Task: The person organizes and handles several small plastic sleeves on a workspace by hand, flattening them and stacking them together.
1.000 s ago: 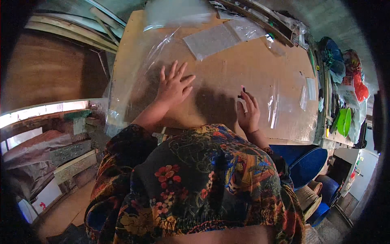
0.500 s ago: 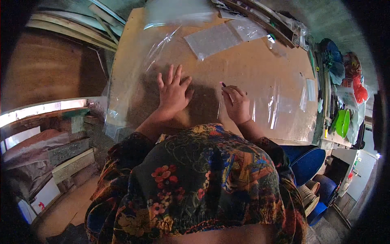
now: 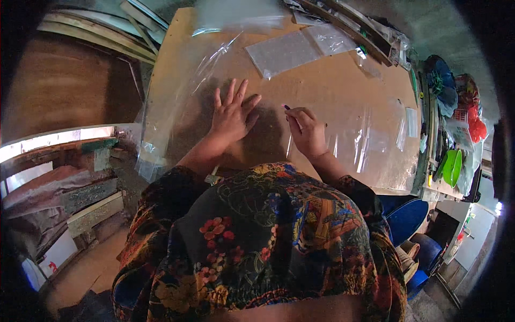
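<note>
A large clear plastic sheet lies spread over a brown board table. My left hand rests flat on the sheet with its fingers spread, holding nothing. Just to its right, my right hand is closed around a small dark pen-like tool whose tip points up and left, touching the plastic. My forearms and a flower-patterned garment fill the lower middle of the view.
Smaller clear plastic bags lie at the table's far side, and more plastic film covers its right part. Wooden strips are stacked at the upper left. A cluttered shelf with green and red items runs along the right; blue stools stand below.
My right hand with the small tool has moved left across the table, from the right part of the sheet to just beside my left hand. My left hand stayed pressed on the plastic.
</note>
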Action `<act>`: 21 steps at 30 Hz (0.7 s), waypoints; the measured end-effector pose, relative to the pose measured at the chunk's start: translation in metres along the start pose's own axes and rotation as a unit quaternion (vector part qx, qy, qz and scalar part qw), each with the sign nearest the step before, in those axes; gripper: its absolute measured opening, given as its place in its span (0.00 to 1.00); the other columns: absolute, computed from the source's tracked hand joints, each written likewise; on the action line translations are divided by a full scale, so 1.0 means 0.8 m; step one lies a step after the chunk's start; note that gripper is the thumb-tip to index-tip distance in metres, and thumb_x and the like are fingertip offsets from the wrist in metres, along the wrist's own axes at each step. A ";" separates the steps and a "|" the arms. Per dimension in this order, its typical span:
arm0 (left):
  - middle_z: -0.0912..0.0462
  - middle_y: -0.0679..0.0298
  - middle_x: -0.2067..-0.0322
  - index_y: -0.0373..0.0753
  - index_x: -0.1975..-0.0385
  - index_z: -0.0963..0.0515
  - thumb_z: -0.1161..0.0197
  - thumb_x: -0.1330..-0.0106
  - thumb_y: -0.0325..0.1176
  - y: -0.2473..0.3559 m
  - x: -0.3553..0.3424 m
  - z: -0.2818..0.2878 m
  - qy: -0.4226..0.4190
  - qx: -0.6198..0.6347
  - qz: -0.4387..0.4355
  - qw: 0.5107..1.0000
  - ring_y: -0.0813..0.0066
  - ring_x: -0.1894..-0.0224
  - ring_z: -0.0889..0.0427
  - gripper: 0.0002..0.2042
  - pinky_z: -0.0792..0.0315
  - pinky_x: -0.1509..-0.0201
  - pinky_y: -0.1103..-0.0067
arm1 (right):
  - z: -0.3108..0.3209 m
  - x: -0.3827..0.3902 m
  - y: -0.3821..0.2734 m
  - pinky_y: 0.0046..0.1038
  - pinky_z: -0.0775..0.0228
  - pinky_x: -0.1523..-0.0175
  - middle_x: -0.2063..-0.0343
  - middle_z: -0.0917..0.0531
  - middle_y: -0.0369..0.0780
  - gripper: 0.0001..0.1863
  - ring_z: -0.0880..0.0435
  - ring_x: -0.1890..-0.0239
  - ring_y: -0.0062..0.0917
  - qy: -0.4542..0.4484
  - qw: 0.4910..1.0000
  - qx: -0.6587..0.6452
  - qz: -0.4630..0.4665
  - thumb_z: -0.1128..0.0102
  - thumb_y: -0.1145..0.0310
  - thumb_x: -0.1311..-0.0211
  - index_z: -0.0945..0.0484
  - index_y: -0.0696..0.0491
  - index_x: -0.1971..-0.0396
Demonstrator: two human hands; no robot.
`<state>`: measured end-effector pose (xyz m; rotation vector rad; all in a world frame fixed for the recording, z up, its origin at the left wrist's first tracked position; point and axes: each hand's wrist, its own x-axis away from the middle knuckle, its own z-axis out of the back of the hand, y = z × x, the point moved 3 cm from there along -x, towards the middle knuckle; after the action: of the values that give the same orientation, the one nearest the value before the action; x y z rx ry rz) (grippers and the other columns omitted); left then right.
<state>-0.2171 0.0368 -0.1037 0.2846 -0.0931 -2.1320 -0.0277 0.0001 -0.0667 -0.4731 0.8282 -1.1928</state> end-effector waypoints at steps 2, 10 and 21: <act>0.51 0.56 0.40 0.56 0.49 0.34 0.45 0.47 0.46 0.006 0.003 0.002 0.021 -0.008 0.030 0.999 0.53 0.37 0.56 0.22 0.59 0.43 0.48 | -0.003 0.000 0.001 0.32 0.29 0.67 0.72 0.22 0.43 0.07 0.22 0.70 0.37 -0.012 1.000 0.014 -0.021 0.46 0.72 0.49 0.25 0.54 0.68; 0.52 0.53 0.40 0.56 0.47 0.36 0.48 0.45 0.47 0.020 0.010 0.006 -0.020 -0.015 0.082 0.996 0.49 0.37 0.56 0.23 0.60 0.43 0.48 | -0.022 -0.007 0.009 0.35 0.31 0.62 0.71 0.22 0.44 0.08 0.23 0.68 0.39 -0.074 0.996 0.033 -0.028 0.48 0.71 0.49 0.27 0.54 0.68; 0.53 0.54 0.39 0.52 0.50 0.30 0.44 0.50 0.46 0.018 0.000 0.019 -0.049 -0.019 0.086 0.995 0.54 0.36 0.61 0.24 0.64 0.40 0.50 | -0.036 -0.017 0.015 0.34 0.30 0.64 0.71 0.22 0.44 0.10 0.23 0.68 0.40 -0.098 0.994 0.050 -0.027 0.46 0.73 0.51 0.25 0.54 0.67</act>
<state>-0.2087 0.0284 -0.0859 0.1441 -0.1281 -1.9743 -0.0443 0.0196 -0.0890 -0.5234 0.5872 -1.2097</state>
